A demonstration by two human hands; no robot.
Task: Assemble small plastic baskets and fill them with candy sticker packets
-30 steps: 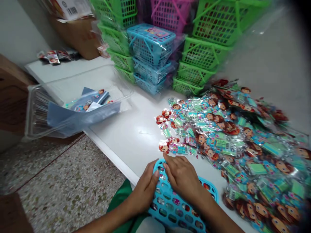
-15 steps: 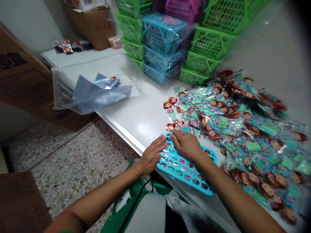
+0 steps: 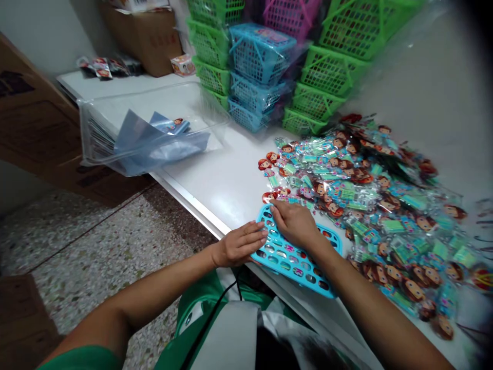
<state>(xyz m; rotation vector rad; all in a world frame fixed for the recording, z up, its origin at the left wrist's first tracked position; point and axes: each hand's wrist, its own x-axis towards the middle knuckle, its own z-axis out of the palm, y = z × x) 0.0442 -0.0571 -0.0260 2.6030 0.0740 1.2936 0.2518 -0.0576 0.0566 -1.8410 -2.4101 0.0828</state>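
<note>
A bright blue plastic basket (image 3: 287,257) lies at the table's front edge, its slotted face up. Small colourful pieces show through the slots, too small to name. My left hand (image 3: 241,244) rests against the basket's left end, fingers stretched out flat over its rim; the thumb is hidden. My right hand (image 3: 296,223) is closed over the basket's far edge, thumb pressed on the top near the far left corner. Its other fingertips are out of sight. Just beyond it are small clear packets (image 3: 339,190) with red-haired and brown-haired doll figures and green pieces.
Stacked green baskets (image 3: 321,79), blue baskets (image 3: 262,59) and a pink basket (image 3: 290,18) stand at the back in clear wrap. Left of them, a clear plastic tray (image 3: 96,154) holds blue sheets and overhangs the table edge. Cardboard boxes (image 3: 154,43) stand at the far left.
My left hand has turned slightly, its fingers now lying more level across the basket's left end. My right hand keeps its hold, and the view has shifted a little.
</note>
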